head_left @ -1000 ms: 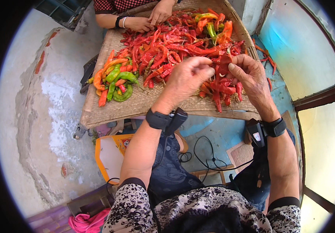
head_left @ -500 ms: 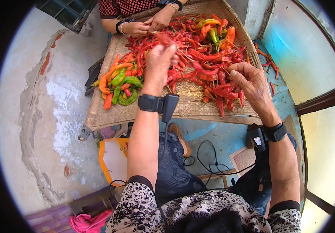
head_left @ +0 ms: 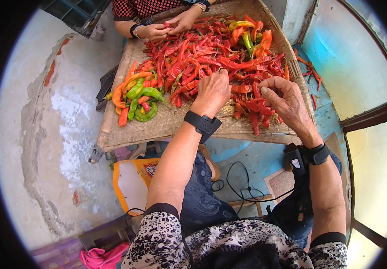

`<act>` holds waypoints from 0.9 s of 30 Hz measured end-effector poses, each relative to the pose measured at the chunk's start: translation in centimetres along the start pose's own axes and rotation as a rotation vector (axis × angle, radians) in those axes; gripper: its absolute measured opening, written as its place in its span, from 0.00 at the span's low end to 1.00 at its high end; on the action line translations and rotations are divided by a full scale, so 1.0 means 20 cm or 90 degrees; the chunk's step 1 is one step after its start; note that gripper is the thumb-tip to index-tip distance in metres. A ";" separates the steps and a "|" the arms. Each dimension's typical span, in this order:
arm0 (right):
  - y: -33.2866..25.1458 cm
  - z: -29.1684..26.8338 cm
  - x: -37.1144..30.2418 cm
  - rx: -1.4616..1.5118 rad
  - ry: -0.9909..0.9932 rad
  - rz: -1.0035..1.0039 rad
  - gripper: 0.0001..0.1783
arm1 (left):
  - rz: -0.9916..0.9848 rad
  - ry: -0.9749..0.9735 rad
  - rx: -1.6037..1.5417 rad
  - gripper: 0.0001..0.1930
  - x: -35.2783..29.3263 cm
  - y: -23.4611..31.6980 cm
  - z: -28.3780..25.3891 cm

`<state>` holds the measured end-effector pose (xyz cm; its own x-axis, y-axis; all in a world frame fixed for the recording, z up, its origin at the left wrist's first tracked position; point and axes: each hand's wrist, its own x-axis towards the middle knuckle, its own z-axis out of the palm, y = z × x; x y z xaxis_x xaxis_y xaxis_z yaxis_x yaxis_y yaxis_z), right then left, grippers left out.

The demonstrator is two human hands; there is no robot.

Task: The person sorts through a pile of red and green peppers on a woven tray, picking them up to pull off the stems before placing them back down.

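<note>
My left hand is over the near middle of a heap of red chili peppers, seen from its back with the fingers curled down. Whatever those fingertips hold, if anything, is hidden. To its right my right hand has its thumb and forefinger brought together in a pinch; anything between them is too small to make out. Just below and beside that pinch lies a smaller cluster of wrinkled red chilies. All the peppers rest on a woven tray with a raised rim.
Green and orange peppers lie at the tray's left; yellow and orange ones at the far right. Across the tray, another person's hands hold a red piece. Fallen chilies and a black cable are on the blue floor.
My left hand has moved right and nearer to me, close to my right hand. The blurred red chili under it is gone from sight. My right hand has barely moved.
</note>
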<state>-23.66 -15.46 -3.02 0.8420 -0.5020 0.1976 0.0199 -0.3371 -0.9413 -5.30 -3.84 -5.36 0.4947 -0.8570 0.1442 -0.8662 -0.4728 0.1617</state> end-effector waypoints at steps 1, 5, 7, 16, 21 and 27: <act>0.00 0.00 0.00 -0.001 0.002 -0.001 0.08 | 0.002 0.001 0.000 0.12 0.00 0.00 0.00; 0.00 -0.03 0.00 0.012 0.014 0.010 0.08 | 0.038 -0.024 -0.060 0.11 -0.02 -0.07 0.01; 0.00 -0.05 0.00 0.000 0.019 0.013 0.08 | 0.011 -0.046 -0.170 0.11 -0.03 -0.03 -0.07; -0.03 -0.06 -0.01 -0.044 0.008 -0.001 0.09 | -0.022 -0.123 -0.533 0.11 -0.11 -0.07 -0.31; -0.03 -0.04 -0.02 -0.049 0.010 -0.010 0.09 | -0.046 -0.128 -0.560 0.15 -0.10 -0.11 -0.31; -0.02 -0.03 -0.01 -0.042 -0.006 -0.014 0.09 | -0.058 -0.003 -0.638 0.13 -0.06 -0.14 -0.25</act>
<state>-24.12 -15.62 -2.54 0.8464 -0.4867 0.2160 0.0033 -0.4008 -0.9162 -3.11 -0.54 -1.19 0.5542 -0.8279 0.0863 -0.3649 -0.1485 0.9191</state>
